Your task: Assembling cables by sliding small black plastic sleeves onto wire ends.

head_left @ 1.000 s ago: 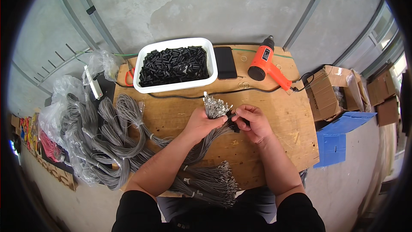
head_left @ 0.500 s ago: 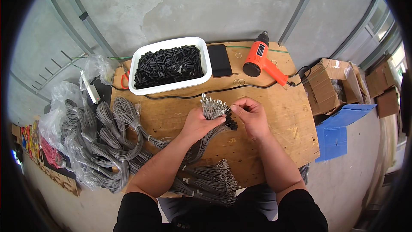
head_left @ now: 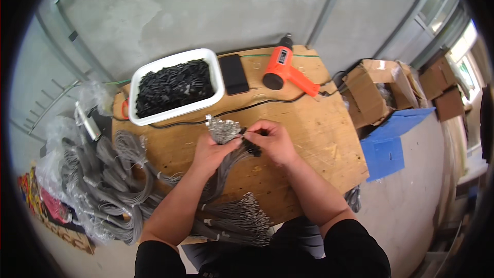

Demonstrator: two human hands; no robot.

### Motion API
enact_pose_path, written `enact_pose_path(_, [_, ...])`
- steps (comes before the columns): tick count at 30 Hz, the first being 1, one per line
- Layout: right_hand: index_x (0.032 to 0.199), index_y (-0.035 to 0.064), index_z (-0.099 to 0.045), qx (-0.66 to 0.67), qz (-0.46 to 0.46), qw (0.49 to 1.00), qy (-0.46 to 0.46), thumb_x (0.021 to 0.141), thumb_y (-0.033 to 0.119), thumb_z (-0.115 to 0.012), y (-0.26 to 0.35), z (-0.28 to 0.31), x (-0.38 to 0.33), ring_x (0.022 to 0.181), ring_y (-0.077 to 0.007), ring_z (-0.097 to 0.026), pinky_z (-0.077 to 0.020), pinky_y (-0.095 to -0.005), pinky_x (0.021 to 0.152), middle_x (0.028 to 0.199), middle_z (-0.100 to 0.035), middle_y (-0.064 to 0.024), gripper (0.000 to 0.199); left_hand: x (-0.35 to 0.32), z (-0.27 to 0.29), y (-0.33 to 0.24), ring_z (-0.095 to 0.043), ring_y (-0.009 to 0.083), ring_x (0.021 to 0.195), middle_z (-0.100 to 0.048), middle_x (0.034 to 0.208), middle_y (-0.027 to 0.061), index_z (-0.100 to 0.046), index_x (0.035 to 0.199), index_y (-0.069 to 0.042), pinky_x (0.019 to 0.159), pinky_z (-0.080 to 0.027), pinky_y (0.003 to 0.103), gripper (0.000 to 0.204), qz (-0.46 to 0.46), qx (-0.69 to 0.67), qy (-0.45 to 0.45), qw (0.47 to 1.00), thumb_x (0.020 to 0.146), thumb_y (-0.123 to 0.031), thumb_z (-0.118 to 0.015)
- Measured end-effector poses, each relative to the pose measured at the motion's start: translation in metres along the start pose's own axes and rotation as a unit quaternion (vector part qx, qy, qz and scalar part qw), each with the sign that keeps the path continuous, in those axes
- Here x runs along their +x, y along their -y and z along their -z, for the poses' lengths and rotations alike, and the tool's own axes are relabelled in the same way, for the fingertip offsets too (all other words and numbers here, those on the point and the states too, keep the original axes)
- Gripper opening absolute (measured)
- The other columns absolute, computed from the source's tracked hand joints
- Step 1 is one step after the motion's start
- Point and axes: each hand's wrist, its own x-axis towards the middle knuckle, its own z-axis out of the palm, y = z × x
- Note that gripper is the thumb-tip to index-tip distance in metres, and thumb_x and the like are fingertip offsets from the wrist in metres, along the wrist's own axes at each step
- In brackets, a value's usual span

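Note:
My left hand (head_left: 208, 153) is wrapped round a bundle of grey wires whose silvery metal terminals (head_left: 224, 131) fan out above the thumb. Close beside it, my right hand (head_left: 274, 143) pinches a short black tube at the edge of the bundle, the tiny piece partly hidden by the fingertips. More black tubes (head_left: 253, 149) sit on wire ends just below the right fingers. Further grey wires with bare metal ends (head_left: 252, 213) lie across the near edge of the table. A white tub (head_left: 177, 116) full of loose black tubes stands beyond my left hand.
On the wooden table (head_left: 319, 164) are a dark phone (head_left: 234, 74), an orange heat gun (head_left: 280, 67) and a black cable. Coiled grey wire bundles (head_left: 110, 175) and clear plastic bags crowd the left. Cardboard boxes (head_left: 373, 90) and a blue panel (head_left: 383, 157) stand at the right.
The whole view has shifted, so the table and things on it appear further left and tilted. Both hands stay together at the bundle, the right fingers now closer against its edge.

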Motion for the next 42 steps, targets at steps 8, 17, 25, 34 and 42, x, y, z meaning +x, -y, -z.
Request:
enact_pose_path(8, [0.094,0.0022,-0.071,-0.001,-0.021,1.000,0.023,0.091,0.007,-0.072,-0.005,0.004,0.001,0.076,-0.0050,-0.059,-0.0486,-0.0213,0.070,0.085,-0.068,0.0009,0.006,0.003,-0.001,0.004,-0.064,0.0112,0.076,-0.068,0.085,0.0018,-0.070,0.095,-0.002,0.072,-0.051,0.028,0.011,-0.032,0.080,-0.013,0.996,0.085,-0.003,-0.074])
enact_pose_path(17, [0.113,0.0008,-0.059,0.372,-0.164,0.914,0.006,0.097,0.005,-0.054,0.002,0.026,0.012,0.067,-0.0107,-0.050,-0.0383,-0.0224,0.057,0.097,-0.060,-0.0055,0.017,0.002,0.002,0.004,-0.063,0.0122,0.070,-0.067,0.081,0.0039,-0.068,0.092,0.002,0.068,-0.052,0.027,0.006,-0.021,0.072,-0.016,0.997,0.087,0.000,-0.071])
enact_pose_path(25, [0.110,0.0017,-0.060,0.437,-0.131,0.888,-0.054,0.099,0.003,-0.053,-0.013,0.041,0.016,0.069,-0.0100,-0.052,-0.0398,-0.0209,0.055,0.096,-0.063,-0.0074,0.013,0.000,-0.014,-0.002,-0.062,0.0126,0.070,-0.067,0.081,0.0045,-0.066,0.095,0.002,0.068,-0.051,0.027,0.010,-0.004,0.036,-0.036,0.999,0.087,-0.001,-0.072])
enact_pose_path(34, [0.091,0.0084,-0.064,0.196,-0.111,0.973,-0.044,0.093,0.017,-0.071,0.002,0.027,0.000,0.048,-0.0062,-0.045,-0.0301,-0.0212,0.042,0.071,-0.064,-0.0015,0.011,0.006,-0.009,0.005,-0.064,0.0128,0.073,-0.069,0.085,0.0021,-0.069,0.097,-0.005,0.070,-0.053,0.029,0.016,0.056,-0.011,-0.015,0.998,0.084,-0.007,-0.078])
enact_pose_path(42, [0.105,0.0023,-0.068,0.101,-0.084,0.991,0.002,0.095,0.003,-0.064,0.006,0.003,0.003,0.059,-0.0039,-0.047,-0.0338,-0.0185,0.052,0.092,-0.072,-0.0062,0.011,0.001,0.004,-0.010,-0.058,0.0106,0.069,-0.063,0.077,0.0019,-0.066,0.088,-0.001,0.065,-0.045,0.027,0.006,0.033,-0.051,0.017,0.998,0.087,-0.004,-0.071])
